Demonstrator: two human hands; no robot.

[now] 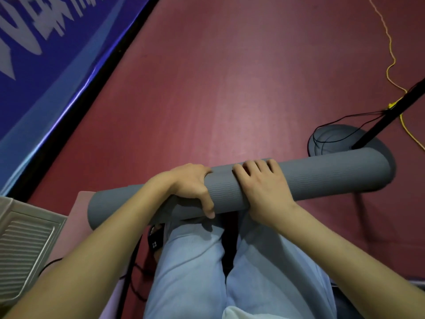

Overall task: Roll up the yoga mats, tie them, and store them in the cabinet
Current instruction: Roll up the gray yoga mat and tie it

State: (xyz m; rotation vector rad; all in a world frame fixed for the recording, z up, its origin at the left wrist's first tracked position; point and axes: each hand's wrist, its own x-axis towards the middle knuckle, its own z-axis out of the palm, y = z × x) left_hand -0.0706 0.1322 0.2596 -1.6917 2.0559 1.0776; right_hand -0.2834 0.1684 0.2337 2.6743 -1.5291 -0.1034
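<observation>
Head view shows the grey yoga mat (322, 178) fully rolled into a tube, lying crosswise under both hands and above the person's knees. The left hand (193, 187) curls over the top of the roll with its thumb hooked down the near side; the right hand (264, 187) wraps the roll just beside it, fingers over the far side — both are gripping it. No strap or cord shows on the roll, so I judge tying comes next. To do it well, keep one hand clamped so the loose edge cannot spring open, and keep the ends flush while the tie goes round near the middle. Beyond the right hand stands a round stand base (333, 139) with a black pole and a yellow cord (391, 54) on the red floor (207, 88); beyond the left hand runs a blue banner (46, 65).
</observation>
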